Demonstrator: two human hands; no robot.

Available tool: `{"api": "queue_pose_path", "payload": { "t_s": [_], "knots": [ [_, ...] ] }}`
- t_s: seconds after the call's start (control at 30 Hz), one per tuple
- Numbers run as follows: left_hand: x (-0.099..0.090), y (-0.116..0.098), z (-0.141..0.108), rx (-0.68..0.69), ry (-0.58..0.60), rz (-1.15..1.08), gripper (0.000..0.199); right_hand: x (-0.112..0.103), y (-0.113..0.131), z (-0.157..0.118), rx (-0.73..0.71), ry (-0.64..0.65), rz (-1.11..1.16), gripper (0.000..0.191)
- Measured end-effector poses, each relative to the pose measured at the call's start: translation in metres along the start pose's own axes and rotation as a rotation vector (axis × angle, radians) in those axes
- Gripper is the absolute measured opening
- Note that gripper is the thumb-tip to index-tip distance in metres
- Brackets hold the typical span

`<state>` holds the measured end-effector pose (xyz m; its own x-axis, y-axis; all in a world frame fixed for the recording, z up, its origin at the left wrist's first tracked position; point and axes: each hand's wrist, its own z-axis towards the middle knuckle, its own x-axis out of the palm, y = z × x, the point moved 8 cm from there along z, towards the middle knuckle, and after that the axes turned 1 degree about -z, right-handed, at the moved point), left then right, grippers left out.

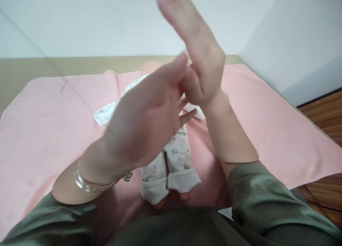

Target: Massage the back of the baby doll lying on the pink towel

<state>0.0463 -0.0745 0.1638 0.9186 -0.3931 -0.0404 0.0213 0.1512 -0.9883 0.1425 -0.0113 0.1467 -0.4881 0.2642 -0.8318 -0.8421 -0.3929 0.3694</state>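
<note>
**Bare left hand (pixel 141 117) meets bare right hand (pixel 207 57) above a small, white-clothed figure (pixel 177 149)**

Broad pink cloth (pixel 53 110) spreads beneath the figure. The hands appear to touch in the air, in front of its upper body. The right is open, fingers stretched upward; the left's fingers are blurred and partly hidden, so I cannot tell how open they are. Neither visibly holds anything.

The figure lies with its peach-coloured head (pixel 151 65) away from the camera and its legs towards it; doll or infant, I cannot tell. Turned-up white cuffs (pixel 184 180) end the printed trouser legs. A thin, shiny bracelet (pixel 93 187) circles the left wrist. No label or writing is readable.
</note>
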Motion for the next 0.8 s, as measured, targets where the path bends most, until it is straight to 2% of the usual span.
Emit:
{"api": "queue_pose_path", "payload": {
  "t_s": [0.07,0.1,0.2,0.27,0.33,0.4,0.43,0.57,0.67,0.8],
  "knots": [
    [0.002,-0.002,-0.005,-0.060,0.150,-0.152,0.046,-0.008,-0.013,0.003,-0.002,-0.017,-0.030,0.073],
    [-0.004,-0.003,-0.002,-0.041,0.141,-0.212,0.043,-0.011,-0.018,0.004,-0.003,-0.036,-0.045,0.070],
    [-0.044,0.007,0.021,0.150,-0.160,-0.215,0.034,-0.008,-0.019,0.002,-0.037,-0.105,-0.059,0.064],
    [-0.069,0.038,0.043,0.131,-0.402,-0.057,0.028,0.013,-0.007,-0.004,-0.139,-0.054,-0.058,0.064],
    [-0.081,0.078,0.069,0.003,-0.464,0.077,0.026,0.048,0.010,-0.012,-0.288,0.079,-0.113,0.063],
    [-0.090,0.104,0.090,0.031,-0.483,0.194,0.030,0.075,0.019,-0.020,-0.366,0.118,-0.173,0.059],
    [-0.095,0.115,0.096,0.043,-0.497,0.236,0.026,0.084,0.020,-0.023,-0.375,0.107,-0.188,0.056],
    [-0.108,0.147,0.106,0.048,-0.503,0.331,0.020,0.100,0.011,-0.023,-0.370,0.106,-0.085,0.046],
    [-0.109,0.156,0.103,0.079,-0.504,0.373,0.022,0.102,-0.005,-0.013,-0.338,0.158,0.014,0.041],
    [-0.107,0.156,0.099,0.134,-0.524,0.433,0.025,0.101,-0.017,-0.003,-0.282,0.184,0.042,0.042]
  ]
}}
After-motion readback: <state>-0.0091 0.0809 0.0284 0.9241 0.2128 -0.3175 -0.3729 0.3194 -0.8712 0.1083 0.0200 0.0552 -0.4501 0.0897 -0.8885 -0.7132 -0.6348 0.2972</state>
